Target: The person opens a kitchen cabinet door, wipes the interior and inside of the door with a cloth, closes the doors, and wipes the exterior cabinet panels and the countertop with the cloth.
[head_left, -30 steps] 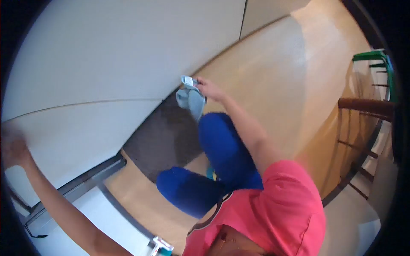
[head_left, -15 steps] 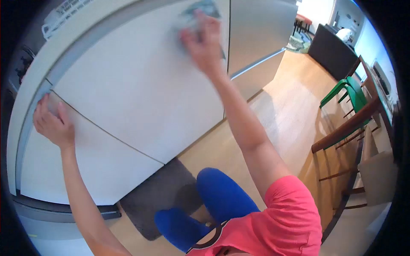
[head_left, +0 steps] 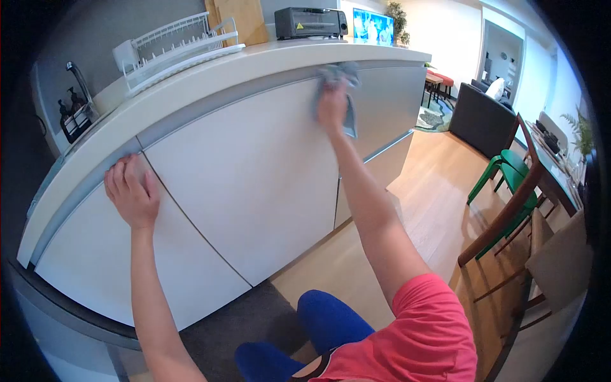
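Observation:
Against the white cabinet front (head_left: 254, 172), a grey-blue cloth (head_left: 350, 118) is pressed near the top right corner of the door. My right hand (head_left: 333, 109) is closed on that cloth, slightly blurred. At the left, my left hand (head_left: 133, 191) rests on the upper edge of another cabinet door (head_left: 146, 261), beside the gap between the two doors. Its fingers are bent over the top edge and somewhat apart, with nothing in them.
A white dish rack (head_left: 181, 57) and a black toaster oven (head_left: 310, 23) stand on the white countertop (head_left: 280, 58). A dark mat (head_left: 235, 325) lies below the doors. At the right are a green chair (head_left: 509, 169) and a table (head_left: 531, 181).
The view has risen to show the countertop. My right hand went from low near the floor up to the door's top with the cloth. My left hand came to rest on the door edge.

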{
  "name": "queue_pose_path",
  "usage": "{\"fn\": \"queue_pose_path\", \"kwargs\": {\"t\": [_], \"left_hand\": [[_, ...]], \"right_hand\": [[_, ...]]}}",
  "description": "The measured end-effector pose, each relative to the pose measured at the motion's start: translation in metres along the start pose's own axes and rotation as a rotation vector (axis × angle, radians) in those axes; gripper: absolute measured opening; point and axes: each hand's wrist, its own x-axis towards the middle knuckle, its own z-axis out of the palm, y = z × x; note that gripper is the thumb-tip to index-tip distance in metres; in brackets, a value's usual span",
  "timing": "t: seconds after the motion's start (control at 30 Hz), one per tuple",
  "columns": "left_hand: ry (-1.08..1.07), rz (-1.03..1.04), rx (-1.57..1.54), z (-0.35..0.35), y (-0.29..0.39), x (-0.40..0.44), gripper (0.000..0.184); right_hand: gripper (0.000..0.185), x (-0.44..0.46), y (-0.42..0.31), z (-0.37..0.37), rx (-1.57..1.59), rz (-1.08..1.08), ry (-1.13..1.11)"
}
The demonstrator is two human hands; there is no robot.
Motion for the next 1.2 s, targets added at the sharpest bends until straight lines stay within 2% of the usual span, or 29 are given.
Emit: {"fn": "queue_pose_path", "kwargs": {"t": [0.03, 0.13, 0.23, 0.37, 0.47, 0.57, 0.67, 0.73, 0.8, 0.83, 0.9, 0.93, 0.97, 1.07, 1.1, 1.17, 1.2], "left_hand": [[0.000, -0.003, -0.006, 0.000, 0.000, 0.000, 0.040], [-0.015, -0.007, -0.028, -0.003, 0.002, 0.001, 0.041], [-0.031, -0.025, -0.054, -0.004, 0.001, 0.000, 0.041], [-0.028, -0.033, -0.056, -0.004, 0.001, 0.002, 0.042], [-0.094, -0.036, -0.074, -0.011, 0.002, 0.003, 0.043], [-0.137, -0.039, -0.112, -0.022, 0.004, 0.009, 0.043], [-0.275, -0.079, -0.109, -0.030, 0.005, 0.013, 0.045], [-0.389, -0.108, -0.178, -0.028, 0.002, 0.012, 0.048], [-0.293, -0.067, -0.281, -0.034, 0.009, 0.003, 0.053], [-0.288, -0.208, -0.425, -0.043, 0.022, -0.006, 0.057], [-0.253, -0.611, -1.064, -0.070, 0.055, -0.021, 0.059], [-0.219, -0.969, -1.425, -0.080, 0.067, -0.030, 0.061], [-0.024, -1.310, -1.688, -0.105, 0.084, -0.021, 0.054], [-0.079, -1.645, -1.568, -0.135, 0.070, -0.035, 0.049], [0.085, -1.693, -1.582, -0.132, 0.058, -0.041, 0.040], [0.264, -1.505, -1.368, -0.132, 0.019, -0.039, 0.039], [0.344, -1.410, -1.262, -0.130, -0.001, -0.034, 0.038]], "right_hand": [[0.050, -0.017, -0.009, 0.020, -0.151, -0.384, 0.024], [0.059, -0.079, -0.059, 0.059, -0.297, -0.707, -0.129], [0.058, -0.112, -0.100, 0.063, -0.386, -0.854, -0.246], [0.043, -0.069, -0.093, 0.059, -0.372, -0.971, -0.347], [0.042, -0.057, -0.089, 0.049, -0.440, -0.902, -0.395], [0.039, -0.056, -0.070, 0.040, -0.494, -0.806, -0.074], [0.034, -0.067, -0.060, 0.040, -0.501, -0.565, 0.127], [0.031, -0.087, -0.074, 0.043, -0.259, -0.487, -0.025], [0.030, -0.121, -0.122, 0.053, 0.076, -0.377, -0.291], [0.029, -0.143, -0.142, 0.062, 0.159, -0.347, -0.448], [0.034, -0.191, -0.190, 0.069, 0.263, -0.289, -0.783], [0.037, -0.208, -0.207, 0.068, 0.296, -0.261, -0.944], [0.046, -0.222, -0.217, 0.073, 0.338, -0.219, -1.086], [0.049, -0.197, -0.237, 0.080, -0.007, -0.328, -1.457], [0.045, -0.190, -0.228, 0.089, -0.049, -0.551, -1.212], [0.040, -0.158, -0.239, 0.093, -0.205, -1.028, -0.739], [0.040, -0.138, -0.240, 0.101, -0.211, -1.060, -0.635]]}}
